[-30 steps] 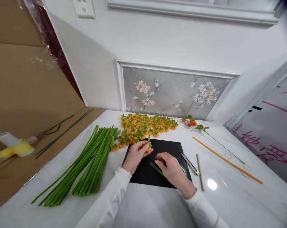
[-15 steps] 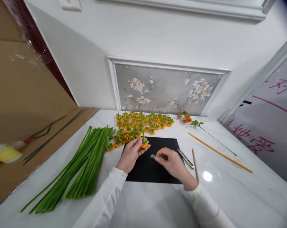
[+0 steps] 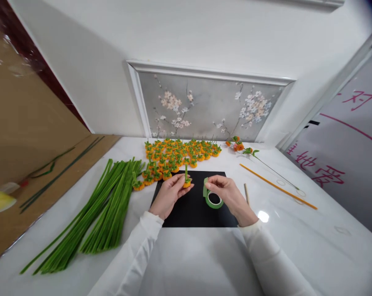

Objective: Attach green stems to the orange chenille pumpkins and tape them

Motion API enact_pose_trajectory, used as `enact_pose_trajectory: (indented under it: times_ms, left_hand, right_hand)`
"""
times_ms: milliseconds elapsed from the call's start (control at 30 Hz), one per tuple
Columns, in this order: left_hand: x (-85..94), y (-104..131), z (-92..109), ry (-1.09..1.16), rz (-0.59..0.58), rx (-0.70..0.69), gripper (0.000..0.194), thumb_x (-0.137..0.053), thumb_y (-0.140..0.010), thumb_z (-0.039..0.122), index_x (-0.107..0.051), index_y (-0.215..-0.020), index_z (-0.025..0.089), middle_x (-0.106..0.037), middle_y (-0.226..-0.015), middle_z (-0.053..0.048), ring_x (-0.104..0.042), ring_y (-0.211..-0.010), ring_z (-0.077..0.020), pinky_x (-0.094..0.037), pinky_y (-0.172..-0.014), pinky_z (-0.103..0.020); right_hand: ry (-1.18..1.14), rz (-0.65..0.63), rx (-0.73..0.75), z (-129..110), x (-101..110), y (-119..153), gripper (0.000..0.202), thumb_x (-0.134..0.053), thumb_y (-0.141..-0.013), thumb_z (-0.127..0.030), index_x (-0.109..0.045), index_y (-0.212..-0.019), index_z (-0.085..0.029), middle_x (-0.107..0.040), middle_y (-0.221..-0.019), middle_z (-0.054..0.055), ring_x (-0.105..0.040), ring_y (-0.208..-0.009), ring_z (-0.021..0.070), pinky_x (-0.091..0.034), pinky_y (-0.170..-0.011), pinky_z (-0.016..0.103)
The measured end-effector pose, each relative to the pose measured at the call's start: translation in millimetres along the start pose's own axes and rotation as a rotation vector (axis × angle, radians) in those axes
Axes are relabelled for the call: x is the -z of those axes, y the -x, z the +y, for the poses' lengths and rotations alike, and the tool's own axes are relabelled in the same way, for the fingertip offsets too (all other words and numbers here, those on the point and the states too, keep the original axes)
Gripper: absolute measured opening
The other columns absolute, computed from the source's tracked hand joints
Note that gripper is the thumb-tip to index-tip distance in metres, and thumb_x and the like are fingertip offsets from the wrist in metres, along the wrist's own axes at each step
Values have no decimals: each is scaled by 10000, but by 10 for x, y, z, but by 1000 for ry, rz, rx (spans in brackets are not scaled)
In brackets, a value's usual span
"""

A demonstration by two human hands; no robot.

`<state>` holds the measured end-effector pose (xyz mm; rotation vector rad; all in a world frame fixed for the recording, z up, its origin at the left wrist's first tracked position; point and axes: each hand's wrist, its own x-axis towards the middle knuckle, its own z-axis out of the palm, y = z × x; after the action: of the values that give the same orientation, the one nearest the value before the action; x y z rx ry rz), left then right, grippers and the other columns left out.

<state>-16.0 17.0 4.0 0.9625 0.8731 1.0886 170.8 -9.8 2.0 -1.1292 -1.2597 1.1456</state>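
Between the thumb and fingers of my left hand (image 3: 170, 193) is a small orange pipe-cleaner flower (image 3: 186, 183), its green stem pointing up. My right hand (image 3: 230, 197), closed at the fingertips, pinches a roll of green floral tape (image 3: 216, 204) with a short loose end standing up beside the fingers. The two hands are a little apart over a black mat (image 3: 186, 213). Behind my left hand lies a large group of similar orange flowers (image 3: 173, 154) with green tops.
Two bundles of green pipe cleaners (image 3: 90, 218) lie at the left. On the right are an orange pipe cleaner (image 3: 278, 186), a finished-looking flower stem (image 3: 275, 170) and a thin stick (image 3: 246, 193). A brown cardboard panel (image 3: 34, 102) borders the left side.
My right hand has turned, and the tape roll now shows below its fingers where only a green end showed before. The thread snips beside it are now hidden. My left hand still holds the flower.
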Motion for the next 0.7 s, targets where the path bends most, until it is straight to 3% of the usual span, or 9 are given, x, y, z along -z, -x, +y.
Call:
enact_pose_trajectory:
  times_ms: [133, 233, 333, 433, 533, 633, 700]
  left_hand:
    - [3, 4, 1, 7, 36, -11, 122, -610, -849, 233, -685, -907, 156, -667, -994, -62, -651, -867, -144, -531, -853, -294]
    - [16, 2, 11, 19, 71, -23, 115, -604, -851, 228, -681, -907, 163, -659, -1012, -54, -651, -848, -135, -527, -858, -298]
    - [16, 10, 17, 25, 95, -21, 109, -613, -844, 229, -680, -898, 162, -658, -1017, -59, -652, -849, -143, -525, -867, -323]
    - [3, 27, 14, 28, 96, -17, 107, -625, -835, 229, -683, -883, 152, -665, -988, -65, -649, -850, -149, -519, -882, -342]
    - [-7, 38, 7, 28, 93, -17, 110, -627, -832, 229, -683, -881, 147, -664, -950, -60, -647, -843, -145, -516, -883, -341]
    - [-12, 41, 2, 25, 94, -21, 109, -631, -828, 231, -681, -877, 148, -660, -944, -54, -645, -836, -140, -515, -877, -337]
    - [-14, 41, 0, 24, 91, -26, 110, -641, -820, 237, -681, -873, 149, -658, -952, -52, -643, -834, -138, -515, -875, -338]
  right_hand:
    - [67, -145, 1, 2, -92, -9, 309, -664, -732, -430, -690, -887, -164, -650, -702, 23, -532, -590, 136, -386, -529, 247]
    - [172, -73, 57, 61, 2, -42, 356, -563, -819, -421, -663, -1052, -170, -693, -846, 68, -604, -685, 175, -438, -566, 266]
    - [398, 13, 149, 125, 141, -67, 276, -534, -841, -357, -679, -988, -174, -700, -897, 84, -629, -755, 201, -476, -673, 314]
    - [633, -103, 251, 127, 175, -27, 200, -507, -840, -229, -682, -935, -212, -683, -955, 64, -613, -866, 206, -462, -778, 336]
    - [818, -268, 308, 99, 70, 69, 263, -518, -765, -89, -654, -941, -230, -665, -974, 39, -570, -981, 217, -403, -881, 373]
    - [958, -310, 367, 103, -89, 153, 347, -520, -703, -5, -626, -948, -227, -651, -972, 32, -540, -1015, 226, -340, -919, 407]
    - [999, -316, 417, 124, -177, 175, 289, -534, -733, -11, -631, -895, -229, -651, -957, 35, -532, -1011, 225, -309, -930, 415]
